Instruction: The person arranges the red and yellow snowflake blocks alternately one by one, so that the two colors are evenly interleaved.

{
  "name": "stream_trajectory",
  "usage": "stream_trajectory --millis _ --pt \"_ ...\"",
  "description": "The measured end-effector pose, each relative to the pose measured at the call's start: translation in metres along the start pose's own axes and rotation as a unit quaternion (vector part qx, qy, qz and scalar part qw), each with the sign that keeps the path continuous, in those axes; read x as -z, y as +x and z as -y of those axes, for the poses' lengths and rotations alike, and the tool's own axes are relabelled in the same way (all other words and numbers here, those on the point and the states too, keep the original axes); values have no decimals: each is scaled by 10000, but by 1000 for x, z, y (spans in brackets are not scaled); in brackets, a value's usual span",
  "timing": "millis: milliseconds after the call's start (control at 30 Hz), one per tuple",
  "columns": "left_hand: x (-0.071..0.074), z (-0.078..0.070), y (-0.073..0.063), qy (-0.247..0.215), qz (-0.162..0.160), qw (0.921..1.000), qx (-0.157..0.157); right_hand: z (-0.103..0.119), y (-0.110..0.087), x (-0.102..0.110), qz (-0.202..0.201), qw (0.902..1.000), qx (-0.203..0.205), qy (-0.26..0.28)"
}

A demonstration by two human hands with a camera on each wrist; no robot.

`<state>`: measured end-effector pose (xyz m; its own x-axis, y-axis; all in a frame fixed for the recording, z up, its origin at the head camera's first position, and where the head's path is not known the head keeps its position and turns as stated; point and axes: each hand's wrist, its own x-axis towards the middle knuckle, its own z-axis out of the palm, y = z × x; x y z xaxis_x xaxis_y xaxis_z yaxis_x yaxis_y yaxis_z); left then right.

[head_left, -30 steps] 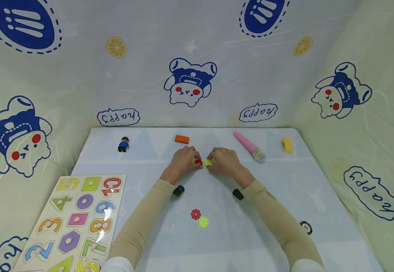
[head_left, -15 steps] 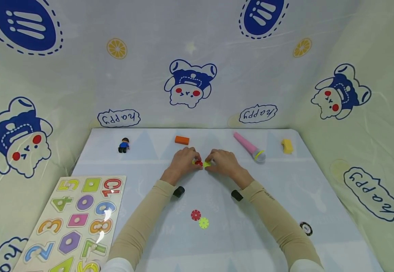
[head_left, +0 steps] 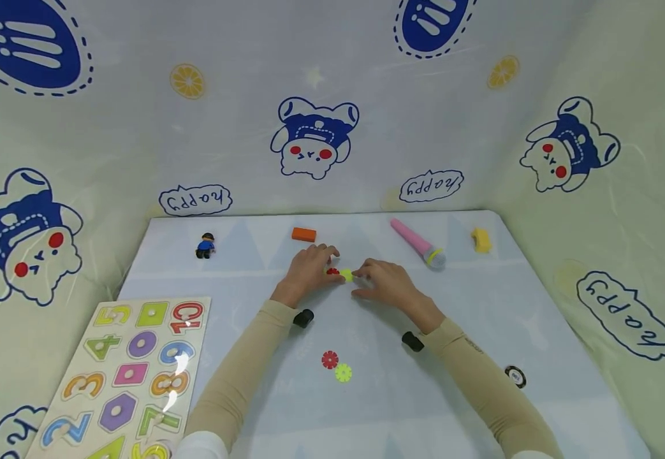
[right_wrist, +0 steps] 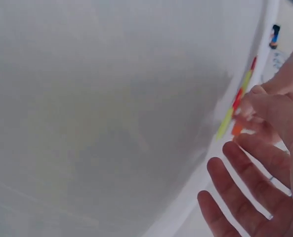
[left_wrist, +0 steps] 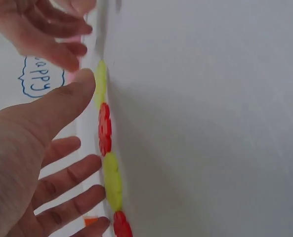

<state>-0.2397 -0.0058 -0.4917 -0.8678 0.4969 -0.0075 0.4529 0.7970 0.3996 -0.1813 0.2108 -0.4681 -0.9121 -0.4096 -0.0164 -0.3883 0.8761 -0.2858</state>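
Observation:
A row of linked notched plastic discs, alternately yellow and red, lies between the hands. In the head view its red disc (head_left: 333,272) and yellow end disc (head_left: 346,275) show; the left hand covers the rest. The left wrist view shows more of the row, including a second yellow disc (left_wrist: 112,181). My left hand (head_left: 307,271) is around the row with thumb and fingers apart, the thumb tip beside the end disc. My right hand (head_left: 392,284) is just right of that disc, fingers loosely bent and holding nothing.
Nearer the body lie a loose red disc (head_left: 329,360) and a yellow one (head_left: 343,372). Farther back are a toy figure (head_left: 206,245), orange block (head_left: 304,234), pink toy microphone (head_left: 418,244) and yellow block (head_left: 481,240). A number puzzle board (head_left: 157,382) lies left, a small wheel (head_left: 515,376) right.
The right hand has let go of the yellow end disc and drawn back to the right. The left hand's fingers have spread from their pinch. The head view has shifted slightly.

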Motion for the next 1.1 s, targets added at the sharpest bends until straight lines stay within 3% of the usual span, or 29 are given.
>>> stream_trajectory --millis 300,467,600,733,867,1100 --pt "-3 -9 6 40 136 9992 -362 26 -50 -3 -8 9991 404 148" --pt "-2 -10 6 118 101 9993 -331 47 -77 -18 313 9957 862 128" --pt "-3 -10 6 100 88 9992 -380 64 -93 -31 673 9931 952 86" --pt "-4 -10 6 134 59 9992 -382 77 -98 -40 652 9925 1010 -219" --pt "-6 -10 5 187 32 9990 -409 83 -96 -43 368 9925 1088 -424" --pt "-6 -10 5 262 -28 9987 -429 84 -91 -41 -210 9846 1581 -715"
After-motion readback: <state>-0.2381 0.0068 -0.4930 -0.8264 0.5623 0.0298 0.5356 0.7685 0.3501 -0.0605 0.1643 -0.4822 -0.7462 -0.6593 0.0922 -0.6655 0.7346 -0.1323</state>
